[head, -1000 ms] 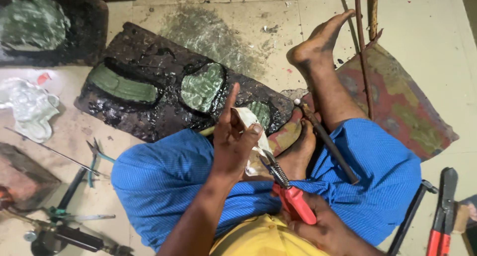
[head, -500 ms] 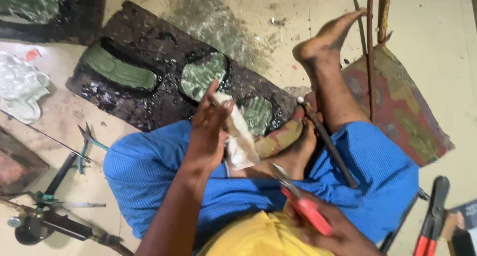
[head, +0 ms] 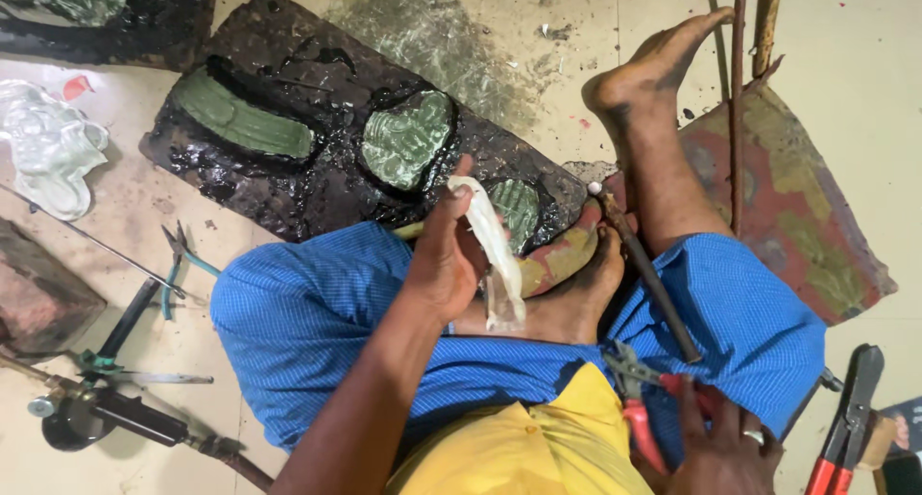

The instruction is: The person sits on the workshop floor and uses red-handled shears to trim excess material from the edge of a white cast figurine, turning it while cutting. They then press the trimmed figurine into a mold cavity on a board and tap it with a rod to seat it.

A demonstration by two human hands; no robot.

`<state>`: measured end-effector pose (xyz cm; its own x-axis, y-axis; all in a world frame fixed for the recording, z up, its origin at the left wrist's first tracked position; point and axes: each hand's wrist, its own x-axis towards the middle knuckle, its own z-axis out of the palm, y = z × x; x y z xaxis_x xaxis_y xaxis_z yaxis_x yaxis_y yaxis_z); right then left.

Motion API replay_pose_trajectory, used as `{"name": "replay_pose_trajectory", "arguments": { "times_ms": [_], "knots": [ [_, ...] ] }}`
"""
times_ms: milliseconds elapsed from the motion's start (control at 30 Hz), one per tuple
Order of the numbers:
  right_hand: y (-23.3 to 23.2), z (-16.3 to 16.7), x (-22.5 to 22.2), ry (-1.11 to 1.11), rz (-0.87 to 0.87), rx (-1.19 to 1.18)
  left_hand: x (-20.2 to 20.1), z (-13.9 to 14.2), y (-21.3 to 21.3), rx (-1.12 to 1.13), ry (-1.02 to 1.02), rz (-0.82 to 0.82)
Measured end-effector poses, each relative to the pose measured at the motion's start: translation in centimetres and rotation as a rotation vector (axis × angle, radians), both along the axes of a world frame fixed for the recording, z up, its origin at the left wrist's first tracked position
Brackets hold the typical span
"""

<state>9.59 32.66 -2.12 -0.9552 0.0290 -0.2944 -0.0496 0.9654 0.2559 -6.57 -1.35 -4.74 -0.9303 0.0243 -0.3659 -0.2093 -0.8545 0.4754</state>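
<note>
**Left hand grips a pale strip, right hand rests on red-handled pliers**

A person sits on the floor (head: 576, 34) with legs folded, in a blue checked wrap and a yellow shirt. The left hand (head: 444, 255) is raised over the lap with its fingers curled around a pale, translucent strip of material (head: 495, 255). The strip runs from the fingertips down past the heel of the hand, and its lower end hangs just above the folded foot. The thumb presses on the strip's upper end, so the hand is clenched on it, not loose.

The right hand (head: 720, 447) lies low at the bottom edge of the view, with a ring on one finger. Its fingers lie over the red handles of a pair of pliers (head: 639, 409) resting on the blue cloth at the thigh. Whether the hand truly grips the handles or only rests on them cannot be told. The pliers' metal jaws point up toward a dark hammer (head: 648, 274) that lies slanted across the right leg.

Just beyond the knees sits a black pitch-covered slab (head: 327, 169) holding green embossed metal pieces (head: 408, 140). A second red-handled cutter (head: 845, 423) lies on the floor to the right, well apart from the hands.
</note>
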Motion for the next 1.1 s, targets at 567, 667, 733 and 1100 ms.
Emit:
{"name": "replay_pose_trajectory", "arguments": {
  "times_ms": [567,667,733,1100],
  "knots": [
    [-9.0,-2.2,-6.3,-0.696,-1.212,-2.341,3.7,11.8,7.5,0.71,0.515,-0.217],
    [-8.5,-2.0,-6.4,-0.593,-1.169,-2.345,3.8,11.1,9.1,0.6,0.453,-0.241],
    [-7.7,-2.3,-6.4,-0.593,-1.246,-2.338,3.8,10.6,10.0,0.47,0.35,-0.242],
    [-5.1,-2.9,-6.9,-0.539,-0.761,-2.084,4.1,2.0,5.6,-0.116,-0.032,-0.175]
  ]
}}
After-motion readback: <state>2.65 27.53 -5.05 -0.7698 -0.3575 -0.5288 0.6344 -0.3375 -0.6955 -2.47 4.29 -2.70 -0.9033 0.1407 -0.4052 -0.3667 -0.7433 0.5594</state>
